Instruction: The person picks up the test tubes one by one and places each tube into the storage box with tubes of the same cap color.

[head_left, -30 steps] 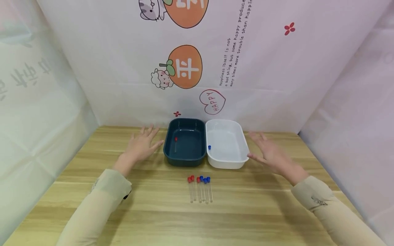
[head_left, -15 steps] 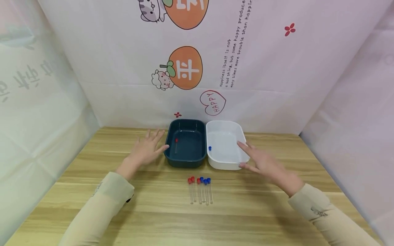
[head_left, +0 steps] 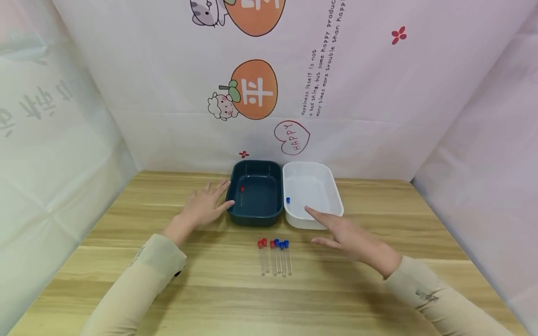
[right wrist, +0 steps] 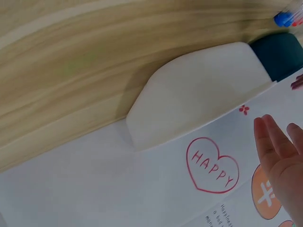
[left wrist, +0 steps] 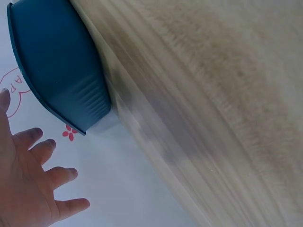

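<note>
My left hand (head_left: 203, 207), fingers spread, is at the left rim of a dark teal basin (head_left: 254, 221). Whether it touches the rim I cannot tell. In that basin lies one red-capped test tube (head_left: 242, 190). My right hand (head_left: 350, 238) hovers over the front right of a white basin (head_left: 298, 222), index finger extended and holding nothing. A blue-capped test tube (head_left: 287, 200) shows at the white basin's left side. In front of both basins lie several tubes in a row, red-capped tubes (head_left: 260, 244) left and blue-capped tubes (head_left: 282, 246) right.
The two basins stand side by side near the back edge of a wooden table (head_left: 235, 308). Behind rises a white printed cloth (head_left: 357, 140), with more white cloth (head_left: 67, 140) along both sides.
The right hand has moved left and toward the front, from beside the white basin to over its front edge. The left hand has shifted slightly right, closer to the teal basin.
</note>
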`<state>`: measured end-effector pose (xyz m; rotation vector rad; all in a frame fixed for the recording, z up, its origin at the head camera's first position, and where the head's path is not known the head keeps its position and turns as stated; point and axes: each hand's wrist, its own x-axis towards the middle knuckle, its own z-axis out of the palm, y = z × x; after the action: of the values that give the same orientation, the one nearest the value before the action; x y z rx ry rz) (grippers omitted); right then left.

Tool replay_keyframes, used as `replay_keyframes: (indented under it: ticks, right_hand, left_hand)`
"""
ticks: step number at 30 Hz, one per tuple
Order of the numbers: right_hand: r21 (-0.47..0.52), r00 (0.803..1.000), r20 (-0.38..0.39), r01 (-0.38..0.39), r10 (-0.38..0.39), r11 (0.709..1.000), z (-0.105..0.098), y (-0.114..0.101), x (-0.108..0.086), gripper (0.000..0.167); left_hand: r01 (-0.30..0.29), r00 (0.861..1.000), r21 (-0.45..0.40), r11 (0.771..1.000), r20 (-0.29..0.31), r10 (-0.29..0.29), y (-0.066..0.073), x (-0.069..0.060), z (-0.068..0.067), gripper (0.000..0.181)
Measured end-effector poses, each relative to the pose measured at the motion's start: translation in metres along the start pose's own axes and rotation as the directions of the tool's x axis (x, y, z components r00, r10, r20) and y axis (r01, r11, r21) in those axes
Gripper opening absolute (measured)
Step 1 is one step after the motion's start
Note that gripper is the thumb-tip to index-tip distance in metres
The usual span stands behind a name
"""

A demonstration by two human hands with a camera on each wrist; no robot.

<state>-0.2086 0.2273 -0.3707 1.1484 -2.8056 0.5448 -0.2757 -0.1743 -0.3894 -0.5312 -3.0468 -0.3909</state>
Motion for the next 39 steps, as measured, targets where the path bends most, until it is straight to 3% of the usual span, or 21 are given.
replay_keyframes:
  ticks: [7, 13, 19, 26, 33, 39]
  right_hand:
    - [0.06, 0.999, 0.008, 0.045, -0.046, 0.997, 0.015, -0.011, 0.005, 0.069]
    - [0.116, 0.996, 0.088, 0.014, -0.025, 0.993, 0.03, -0.016, 0.01, 0.07]
    - [0.113, 0.987, 0.16, -0.05, 0.032, 0.992, 0.037, -0.017, 0.012, 0.08]
    - [0.109, 0.982, 0.185, -0.059, 0.038, 0.992, 0.045, -0.018, 0.016, 0.086]
    - [0.07, 0.964, 0.249, -0.118, 0.098, 0.991, 0.055, -0.02, 0.022, 0.1]
    - [0.065, 0.96, 0.265, -0.108, 0.087, 0.992, 0.059, -0.02, 0.026, 0.106]
  left_hand:
    - [-0.001, 1.0, -0.013, 1.0, 0.004, 0.001, 0.001, 0.002, 0.004, 0.073]
    - [-0.009, 0.999, -0.004, 1.0, 0.047, 0.009, 0.003, 0.002, 0.008, 0.075]
    - [-0.006, 0.997, -0.004, 1.0, 0.072, 0.006, 0.006, 0.003, 0.009, 0.077]
    - [-0.002, 0.997, 0.022, 1.0, 0.08, 0.0, 0.009, 0.003, 0.007, 0.078]
    - [0.004, 0.994, 0.027, 1.0, 0.107, -0.007, 0.01, 0.001, 0.007, 0.081]
    - [0.019, 0.992, 0.028, 0.999, 0.122, -0.022, 0.009, 0.002, 0.01, 0.084]
